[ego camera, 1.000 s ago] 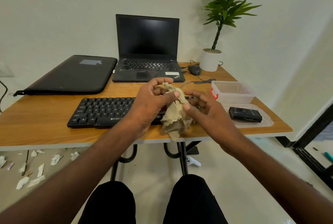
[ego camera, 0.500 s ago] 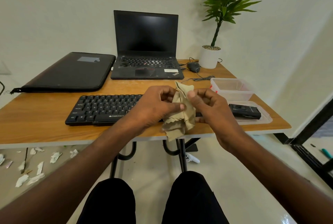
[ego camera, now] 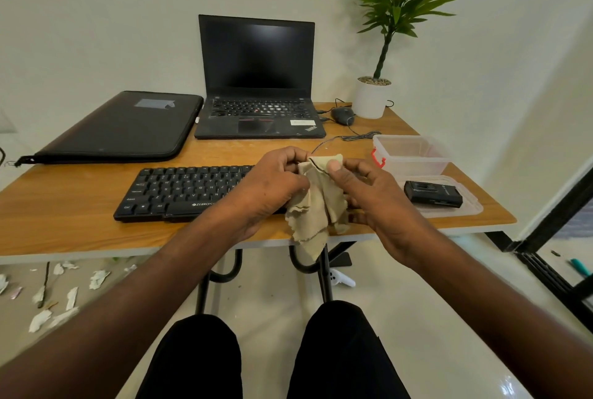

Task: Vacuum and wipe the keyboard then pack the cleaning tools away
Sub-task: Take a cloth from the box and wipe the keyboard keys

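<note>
Both the left hand and right hand pinch the beige cloth, seemingly folding it for the container at two o'clock.

Table bears keyboard, laptop, perhaps a sleeve.

Beige cloth, crumpled, hanging above the desk's front edge. Black keyboard flat beneath, partly hidden. Clear box open at right; small black vacuum lying on its lid.
</note>
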A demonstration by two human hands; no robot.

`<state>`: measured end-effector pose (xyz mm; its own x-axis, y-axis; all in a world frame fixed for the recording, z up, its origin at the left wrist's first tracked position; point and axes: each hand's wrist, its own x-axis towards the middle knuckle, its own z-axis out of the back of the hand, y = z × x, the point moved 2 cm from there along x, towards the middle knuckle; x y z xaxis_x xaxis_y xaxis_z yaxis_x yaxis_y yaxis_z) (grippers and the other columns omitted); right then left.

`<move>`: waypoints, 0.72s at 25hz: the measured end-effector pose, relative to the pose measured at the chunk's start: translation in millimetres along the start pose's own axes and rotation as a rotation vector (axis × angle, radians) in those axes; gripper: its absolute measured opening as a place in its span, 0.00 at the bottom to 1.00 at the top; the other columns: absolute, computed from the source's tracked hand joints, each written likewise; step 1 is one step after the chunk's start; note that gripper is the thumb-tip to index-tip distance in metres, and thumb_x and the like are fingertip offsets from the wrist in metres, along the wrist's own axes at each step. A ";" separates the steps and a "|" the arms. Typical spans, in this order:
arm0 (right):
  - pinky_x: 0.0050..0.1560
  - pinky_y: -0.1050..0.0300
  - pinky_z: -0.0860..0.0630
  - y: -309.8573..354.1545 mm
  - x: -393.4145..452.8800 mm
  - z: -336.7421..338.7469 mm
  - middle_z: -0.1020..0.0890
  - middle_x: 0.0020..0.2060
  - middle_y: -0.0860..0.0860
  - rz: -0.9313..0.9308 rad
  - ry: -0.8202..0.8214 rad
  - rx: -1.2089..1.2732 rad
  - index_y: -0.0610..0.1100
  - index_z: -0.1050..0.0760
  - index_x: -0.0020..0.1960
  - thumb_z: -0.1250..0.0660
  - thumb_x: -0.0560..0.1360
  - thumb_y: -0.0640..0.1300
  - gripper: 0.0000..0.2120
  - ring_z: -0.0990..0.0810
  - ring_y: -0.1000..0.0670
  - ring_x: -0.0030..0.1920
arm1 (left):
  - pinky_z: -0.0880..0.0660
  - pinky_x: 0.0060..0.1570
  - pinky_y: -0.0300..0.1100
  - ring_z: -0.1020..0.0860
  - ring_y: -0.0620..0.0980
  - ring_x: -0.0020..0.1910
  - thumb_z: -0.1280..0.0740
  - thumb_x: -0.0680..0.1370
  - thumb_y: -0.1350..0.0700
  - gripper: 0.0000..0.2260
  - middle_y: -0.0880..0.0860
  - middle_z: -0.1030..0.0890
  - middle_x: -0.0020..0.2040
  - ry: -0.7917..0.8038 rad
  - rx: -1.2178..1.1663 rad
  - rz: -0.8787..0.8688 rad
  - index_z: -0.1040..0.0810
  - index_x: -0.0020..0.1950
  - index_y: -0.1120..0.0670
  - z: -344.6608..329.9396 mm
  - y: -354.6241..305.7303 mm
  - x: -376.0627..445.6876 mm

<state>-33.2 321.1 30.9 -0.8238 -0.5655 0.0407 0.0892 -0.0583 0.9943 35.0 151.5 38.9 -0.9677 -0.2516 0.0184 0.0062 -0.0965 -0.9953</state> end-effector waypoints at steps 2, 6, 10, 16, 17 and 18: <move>0.57 0.36 0.18 -0.6 1.4 1.5 0.13 0.51 0.50 -0.020 -0.038 0.028 0.49 0.19 0.62 0.27 0.78 0.48 0.13 0.14 0.42 0.54 | 0.23 0.48 0.53 0.20 0.57 0.47 0.38 0.79 0.73 0.17 0.61 0.14 0.51 -0.008 -0.014 0.044 0.19 0.61 0.57 0.7 0.5 1.0; 0.59 0.34 0.20 0.2 1.3 2.9 0.13 0.53 0.45 -0.036 0.015 0.065 0.47 0.17 0.61 0.35 0.83 0.44 0.10 0.15 0.40 0.57 | 0.25 0.46 0.47 0.24 0.54 0.42 0.43 0.78 0.73 0.19 0.61 0.20 0.50 0.002 -0.217 0.139 0.19 0.62 0.62 0.2 1.7 0.4; 0.60 0.43 0.19 2.9 1.0 -0.4 0.13 0.54 0.46 0.006 0.038 0.076 0.45 0.18 0.62 0.41 0.85 0.41 0.13 0.15 0.44 0.56 | 0.17 0.57 0.50 0.18 0.57 0.54 0.35 0.82 0.67 0.12 0.63 0.16 0.57 0.085 -0.375 0.143 0.20 0.64 0.65 1.7 0.4 -1.7; 0.59 0.40 0.19 1.7 2.5 8.8 0.15 0.56 0.39 -0.105 0.088 0.165 0.46 0.18 0.59 0.38 0.82 0.57 0.18 0.16 0.38 0.56 | 0.16 0.49 0.45 0.15 0.53 0.50 0.23 0.76 0.61 0.11 0.58 0.12 0.53 0.028 0.033 0.015 0.15 0.58 0.59 19.5 -6.1 -3.5; 0.62 0.38 0.20 0.2 2.5 8.2 0.16 0.56 0.38 -0.101 0.110 0.085 0.47 0.17 0.59 0.35 0.80 0.60 0.19 0.17 0.37 0.58 | 0.17 0.45 0.42 0.15 0.51 0.48 0.22 0.75 0.59 0.11 0.56 0.12 0.51 0.022 0.138 -0.042 0.15 0.56 0.58 20.1 -9.4 -5.1; 0.62 0.38 0.20 -0.5 1.8 6.0 0.15 0.55 0.40 -0.083 0.134 0.011 0.48 0.17 0.59 0.31 0.78 0.59 0.17 0.16 0.37 0.58 | 0.18 0.43 0.40 0.15 0.50 0.45 0.21 0.75 0.58 0.10 0.55 0.12 0.49 0.017 0.204 -0.096 0.14 0.55 0.57 19.6 -12.4 -6.6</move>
<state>-38.1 325.0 31.0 -0.7461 -0.6636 -0.0542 0.0170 -0.1004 0.9948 46.2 135.4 53.0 -0.9703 -0.2159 0.1090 -0.0371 -0.3123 -0.9493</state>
